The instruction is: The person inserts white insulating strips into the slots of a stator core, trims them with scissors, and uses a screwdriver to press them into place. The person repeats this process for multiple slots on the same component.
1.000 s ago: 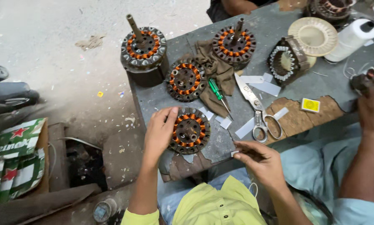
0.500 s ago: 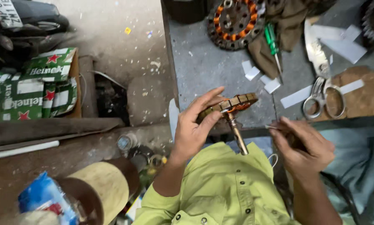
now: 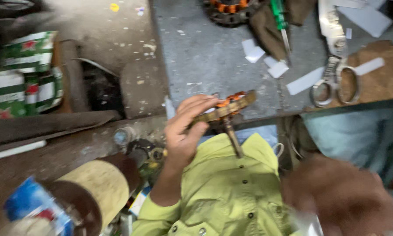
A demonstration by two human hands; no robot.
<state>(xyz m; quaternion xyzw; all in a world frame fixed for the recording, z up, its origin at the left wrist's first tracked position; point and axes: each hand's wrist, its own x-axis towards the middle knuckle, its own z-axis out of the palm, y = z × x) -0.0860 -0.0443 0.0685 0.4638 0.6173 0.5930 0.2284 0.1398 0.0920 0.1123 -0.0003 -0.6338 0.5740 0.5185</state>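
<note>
**A:** While the left hand (image 3: 185, 131) shows fairly sharp, how do its fingers sit?

**B:** Clamped. The fingers (image 3: 200, 105) curl over the top edge of a round motor stator (image 3: 229, 106) and the thumb presses from below, so the disc is pinched edge-on, tilted, with orange copper windings showing at its upper rim. A metal shaft (image 3: 232, 139) sticks out of it toward six o'clock, down over the lime-green shirt (image 3: 222, 192).

**A:** And where is that stator in the view?

**B:** Just above centre, held over the near edge of the grey workbench (image 3: 205, 57), not resting on it as far as I can tell.

**A:** The right hand?

**B:** It is a brown blur at about four o'clock (image 3: 340, 196). I cannot tell whether its fingers are apart or together, nor whether they hold anything.

**A:** What lies further out?

**B:** At twelve o'clock, cut by the frame, another stator (image 3: 227, 8) with orange coils. At one o'clock a green-handled screwdriver (image 3: 280, 19) lies on a brown rag (image 3: 270, 30), with white paper slips (image 3: 266, 59) near its tip. At two o'clock are scissors (image 3: 334, 65), handles toward the person. At nine o'clock is a green and white carton (image 3: 26, 74); at seven o'clock a tan cylinder (image 3: 96, 188).
</note>
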